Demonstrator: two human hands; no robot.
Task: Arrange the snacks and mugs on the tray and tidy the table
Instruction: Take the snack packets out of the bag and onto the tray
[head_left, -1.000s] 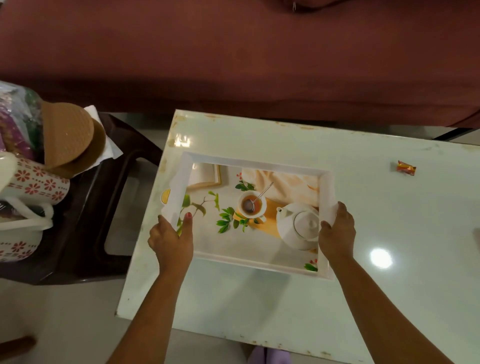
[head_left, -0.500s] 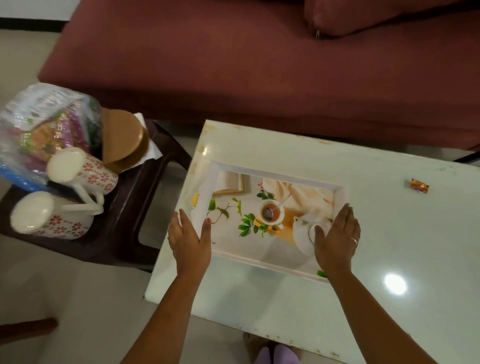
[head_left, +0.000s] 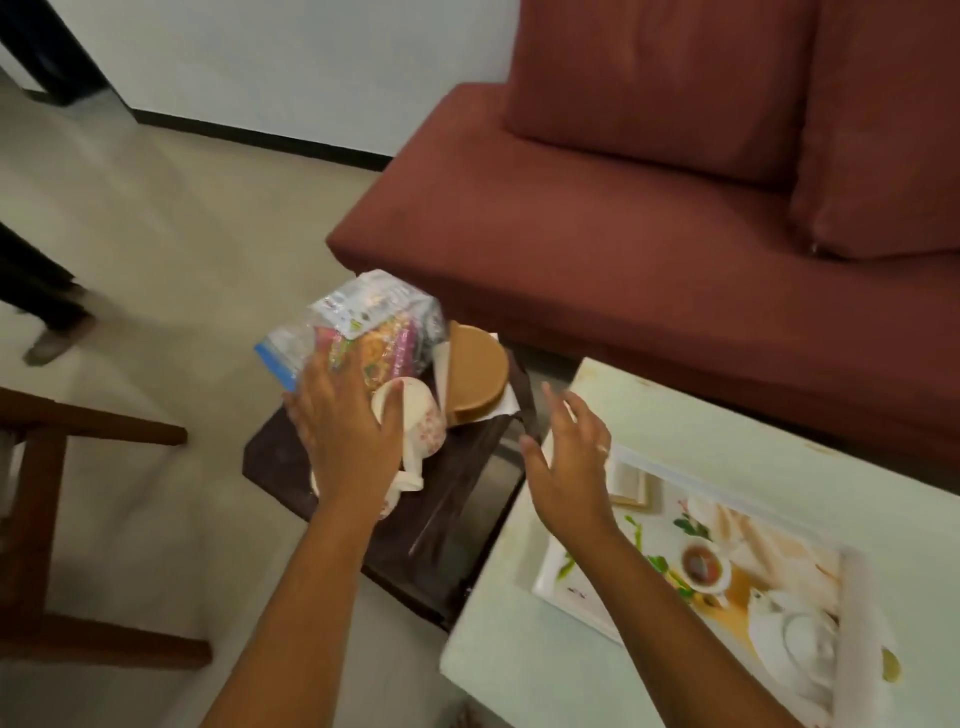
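Left arm: bare forearm is extended forward from the lower edge of the view.
Left hand (head_left: 345, 431): held palm down, fingers (head_left: 317, 395) spread and straight; nothing is seen to be grasped.
Right arm: bare forearm is extended forward and angled toward the left.
Right hand (head_left: 569, 457): held open, palm turned toward the left, fingers (head_left: 566, 410) slightly curled, thumb apart; a ring is worn.

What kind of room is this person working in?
Most likely a home living room. A dark red sofa with cushions stands behind a low white table that bears a printed serving tray, and a small dark stool beside it holds a floral mug and a snack bag.
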